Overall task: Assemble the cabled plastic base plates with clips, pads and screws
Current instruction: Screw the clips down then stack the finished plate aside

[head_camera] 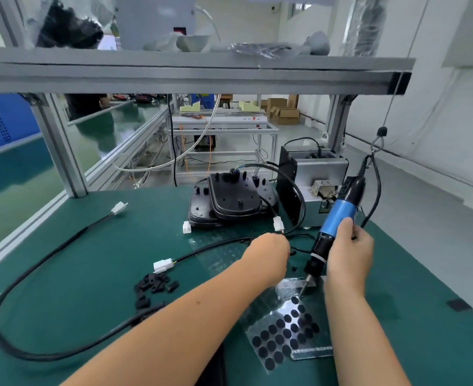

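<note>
My right hand [351, 253] grips a blue and black electric screwdriver [333, 228], tilted, its bit pointing down at a clear sheet of round black pads [287, 334]. My left hand [268, 256] is curled over a black cable [62, 355] just left of the screwdriver; what its fingers hold is hidden. Black plastic base plates [229, 203] are stacked at the back of the green mat, with white connectors [277, 223] on their cables. A heap of small black clips [153, 288] lies left of my left forearm.
A grey screw feeder box [319, 174] stands at the back right beside a black upright panel [287, 188]. A long cable with a white plug [119, 208] loops over the left of the mat. An aluminium shelf [190, 76] hangs overhead. The screwdriver's cord [377, 190] hangs from above.
</note>
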